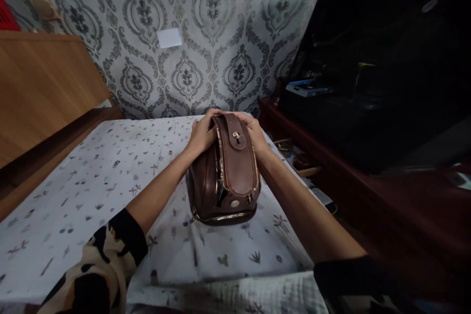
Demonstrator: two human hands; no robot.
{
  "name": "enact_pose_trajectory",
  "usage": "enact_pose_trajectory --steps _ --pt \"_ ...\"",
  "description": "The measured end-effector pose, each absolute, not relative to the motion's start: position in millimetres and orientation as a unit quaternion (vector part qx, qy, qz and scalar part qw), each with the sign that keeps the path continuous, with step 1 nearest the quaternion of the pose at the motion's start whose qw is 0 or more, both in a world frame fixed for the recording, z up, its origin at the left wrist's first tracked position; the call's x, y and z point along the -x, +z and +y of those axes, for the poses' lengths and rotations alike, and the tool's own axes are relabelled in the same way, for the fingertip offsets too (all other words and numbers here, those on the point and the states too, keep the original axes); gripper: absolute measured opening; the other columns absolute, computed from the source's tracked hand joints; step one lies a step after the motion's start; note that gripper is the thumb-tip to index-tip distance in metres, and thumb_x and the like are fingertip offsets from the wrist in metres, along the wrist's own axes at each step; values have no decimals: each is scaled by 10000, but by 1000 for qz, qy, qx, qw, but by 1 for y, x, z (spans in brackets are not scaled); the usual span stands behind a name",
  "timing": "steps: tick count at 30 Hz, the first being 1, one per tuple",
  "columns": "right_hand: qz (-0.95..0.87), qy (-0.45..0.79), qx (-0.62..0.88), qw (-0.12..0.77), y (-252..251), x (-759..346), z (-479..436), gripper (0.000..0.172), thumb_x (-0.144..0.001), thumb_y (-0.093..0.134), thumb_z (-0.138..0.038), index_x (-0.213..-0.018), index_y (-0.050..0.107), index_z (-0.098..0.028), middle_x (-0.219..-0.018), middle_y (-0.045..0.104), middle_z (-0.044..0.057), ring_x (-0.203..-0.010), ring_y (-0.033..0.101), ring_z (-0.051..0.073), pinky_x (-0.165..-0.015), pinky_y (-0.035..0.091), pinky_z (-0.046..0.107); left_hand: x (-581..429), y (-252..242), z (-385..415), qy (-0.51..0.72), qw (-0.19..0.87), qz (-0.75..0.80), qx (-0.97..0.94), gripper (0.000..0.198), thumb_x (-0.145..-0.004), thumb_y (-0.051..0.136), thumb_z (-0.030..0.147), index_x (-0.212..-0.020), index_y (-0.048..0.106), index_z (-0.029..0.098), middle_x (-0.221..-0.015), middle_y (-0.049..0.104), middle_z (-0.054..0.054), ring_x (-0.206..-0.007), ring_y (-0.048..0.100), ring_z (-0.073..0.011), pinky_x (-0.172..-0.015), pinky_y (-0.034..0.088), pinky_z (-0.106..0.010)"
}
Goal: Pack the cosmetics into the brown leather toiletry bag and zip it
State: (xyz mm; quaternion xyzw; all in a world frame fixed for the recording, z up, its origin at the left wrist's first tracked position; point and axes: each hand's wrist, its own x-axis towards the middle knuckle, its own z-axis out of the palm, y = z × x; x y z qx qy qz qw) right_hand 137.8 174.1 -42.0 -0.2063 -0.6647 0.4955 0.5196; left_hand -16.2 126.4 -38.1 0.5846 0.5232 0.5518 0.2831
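A brown leather bag point(241, 171) with gold-toned zippers stands on the patterned white cloth point(121, 157) in front of me. On its top a strap tab with a metal clasp point(236, 135) lies over the flap. The zipper along the left edge of the flap gapes partly, with something dark showing in the gap. My left hand point(202, 132) grips the bag's far left side near the top. On the far right side, my right hand point(253, 130) is wrapped against it. The bag's body hides the fingertips of both hands.
A wooden panel point(47, 88) rises at the left edge of the cloth. To the right are dark red furniture point(353, 196) with an open drawer point(309, 171), and a large black screen point(386, 68). A patterned wall point(239, 19) stands behind.
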Motion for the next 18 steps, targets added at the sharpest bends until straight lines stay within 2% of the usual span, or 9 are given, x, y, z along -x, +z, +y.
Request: enact_pose_trajectory --steps 3,6,12,18 --pt "-683 475 208 515 -47 -144 170 261 -717 740 -443 -874 789 -240 -1050 775 28 -1113 674 254 -1071 487 425 17 -43 121 541 226 504 -635 321 -832 650 216 -1148 673 265 -1283 699 -36 -1355 529 -304 -1166 379 -434" --pt "-677 478 204 521 -54 -148 165 304 -739 732 -385 -997 804 -241 -1159 765 35 -1168 667 256 -1106 476 442 19 -46 116 529 202 498 -657 318 -851 619 228 -1165 665 251 -1301 688 -43 -1341 535 -308 -1171 369 -432" --pt "-691 461 207 518 -62 -158 149 398 -817 742 -472 -1146 781 -252 -1241 747 47 -1239 651 272 -1138 472 481 25 -46 106 495 152 492 -700 349 -878 562 292 -1215 621 228 -1284 681 -57 -1257 593 -294 -1148 404 -432" --pt "-709 402 238 529 -70 -173 127 367 -901 671 -445 -1218 769 -288 -1369 693 19 -1364 584 270 -1231 376 508 25 -47 88 485 137 495 -707 393 -908 522 287 -1286 596 213 -1378 644 -85 -1347 554 -264 -1198 387 -426"
